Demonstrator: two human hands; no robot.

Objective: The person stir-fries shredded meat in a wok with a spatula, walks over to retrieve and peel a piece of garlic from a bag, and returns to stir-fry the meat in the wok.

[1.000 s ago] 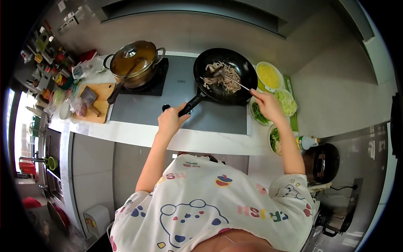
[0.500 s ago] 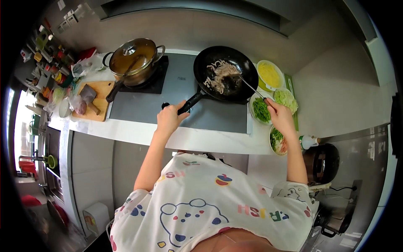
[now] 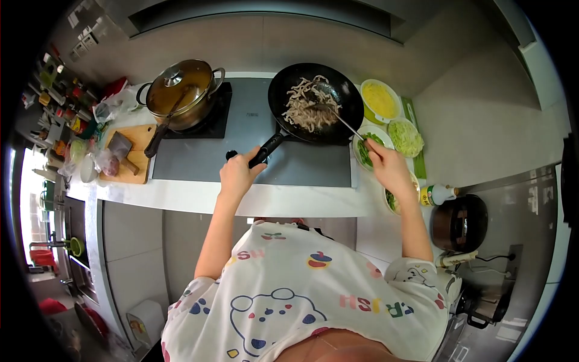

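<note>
A black wok (image 3: 348, 90) sits on the cooktop's right side with pale strips of cooked meat (image 3: 306, 114) in it. Fingers wrapped, my left hand (image 3: 237, 176) grips the wok's black handle (image 3: 267, 151). My right hand (image 3: 391, 171) is closed round the end of a long-handled spatula (image 3: 347, 124), whose head lies among the meat strips. Below that hand are a bowl of green vegetable pieces (image 3: 366, 151) and another bowl (image 3: 391, 202), both partly covered by my hand and forearm.
Left on the cooktop (image 3: 199, 160) stands a lidded pot (image 3: 187, 117) with a dark-handled utensil across it. A cleaver (image 3: 120, 146) lies on a cutting board (image 3: 143, 136). Bowls of yellow shreds (image 3: 380, 99) and pale green shreds (image 3: 405, 137) and a bottle (image 3: 437, 194) stand right.
The spatula head has shifted within the wok, and the meat strips are spread more toward its middle. My right hand has moved slightly left and down. My left hand keeps hold of the handle.
</note>
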